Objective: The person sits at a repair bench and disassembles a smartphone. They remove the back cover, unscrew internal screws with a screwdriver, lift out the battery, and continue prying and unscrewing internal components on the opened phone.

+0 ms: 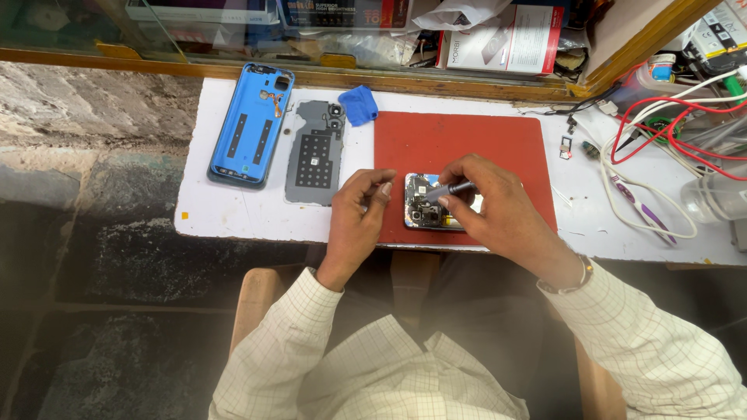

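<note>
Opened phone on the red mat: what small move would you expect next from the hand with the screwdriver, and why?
Probably a turn of the screwdriver in place. The right hand holds it pen-like, its tip down among the exposed parts of the opened phone on the red mat, while the left hand steadies the phone's edge. Whether the tip sits in a screw is too small to tell.

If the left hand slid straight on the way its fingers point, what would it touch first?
Most likely the opened phone on the red mat. The left hand points up and rightward, its fingertips almost at the phone's left edge. The right hand, holding a dark screwdriver, lies just beyond.
</note>
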Demonstrator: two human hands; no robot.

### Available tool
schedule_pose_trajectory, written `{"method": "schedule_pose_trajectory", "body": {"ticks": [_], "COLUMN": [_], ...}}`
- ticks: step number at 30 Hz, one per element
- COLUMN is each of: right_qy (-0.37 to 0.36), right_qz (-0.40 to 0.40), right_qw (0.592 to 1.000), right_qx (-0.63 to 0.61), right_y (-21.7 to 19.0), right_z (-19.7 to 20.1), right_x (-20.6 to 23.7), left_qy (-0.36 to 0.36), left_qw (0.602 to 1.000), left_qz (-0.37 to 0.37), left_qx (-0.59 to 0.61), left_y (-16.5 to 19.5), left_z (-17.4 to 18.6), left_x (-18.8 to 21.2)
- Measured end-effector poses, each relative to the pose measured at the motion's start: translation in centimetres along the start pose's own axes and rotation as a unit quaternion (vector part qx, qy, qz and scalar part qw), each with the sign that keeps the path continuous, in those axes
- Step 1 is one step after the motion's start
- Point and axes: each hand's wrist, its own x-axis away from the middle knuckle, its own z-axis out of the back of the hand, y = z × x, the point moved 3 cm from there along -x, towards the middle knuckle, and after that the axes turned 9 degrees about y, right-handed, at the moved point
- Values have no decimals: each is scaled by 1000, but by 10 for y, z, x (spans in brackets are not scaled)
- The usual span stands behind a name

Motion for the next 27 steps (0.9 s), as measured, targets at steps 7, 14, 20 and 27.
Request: {"method": "schedule_pose_trajectory", "body": {"ticks": [7, 14, 20, 27], "right_qy": [-42, -105, -104, -129], "right_qz": [52, 105, 36, -37], "right_qw": [983, 976, 966, 939], "right_qx": [172, 160, 236, 316], "right_y": [-17, -29, -26, -31], "right_z": [-12, -21, -17, -19], "right_x": [-23, -35, -34, -36], "left_qy": [4, 11, 12, 15], "left_qw": [1000, 999, 998, 995], "left_qz": [-8, -14, -42, -90], "left_qx": [-25, -36, -48, -51], "left_y": [3, 3, 5, 12], "left_z": [0, 1, 0, -1], "left_x": [0, -1, 1, 3]}}
